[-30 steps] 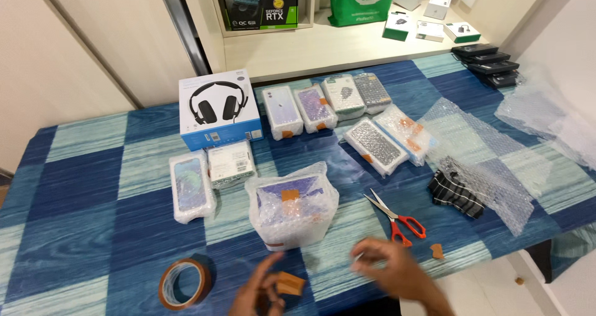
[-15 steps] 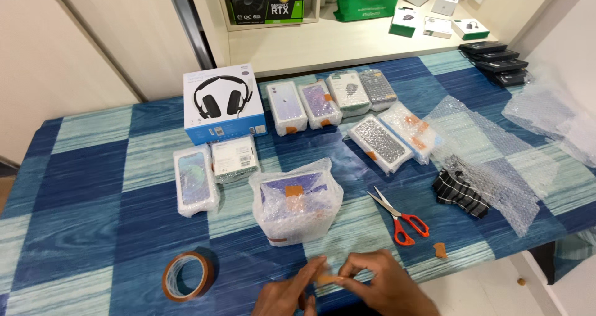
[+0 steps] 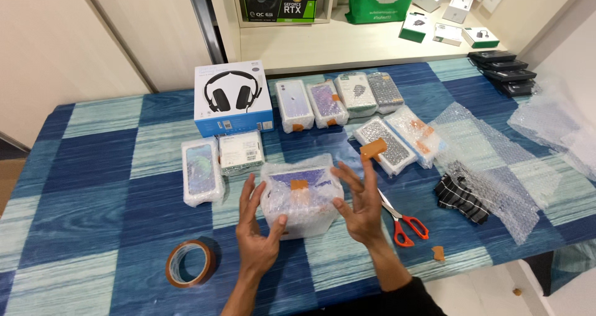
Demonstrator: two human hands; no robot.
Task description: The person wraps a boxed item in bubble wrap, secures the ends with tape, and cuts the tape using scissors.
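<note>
A parcel wrapped in bubble wrap sits on the blue checked tablecloth near the front edge of the table, between the person's two hands. The left hand is against its left side, thumb touching the lower front corner, fingers spread and pointing up rather than closed around it. The right hand is at the right side, fingers loosely open too, and a strip of brown tape hangs from one raised fingertip. Another short brown strip already sits on top of the parcel.

Judging by its look, the parcel is light and squashy on the outside with a firmer box inside. The plastic skin seems slick and the wrap may shift or spring open, so the best hold is flat palms pressed on the two opposite sides, or a hand laid over the loose fold on top, not a pinch at a corner.

A roll of brown tape lies to the left of the left hand, and red-handled scissors lie just right of the right hand. Behind the parcel stand a headphone box and a row of smaller wrapped packets, with loose sheets of bubble wrap well off to the right
</note>
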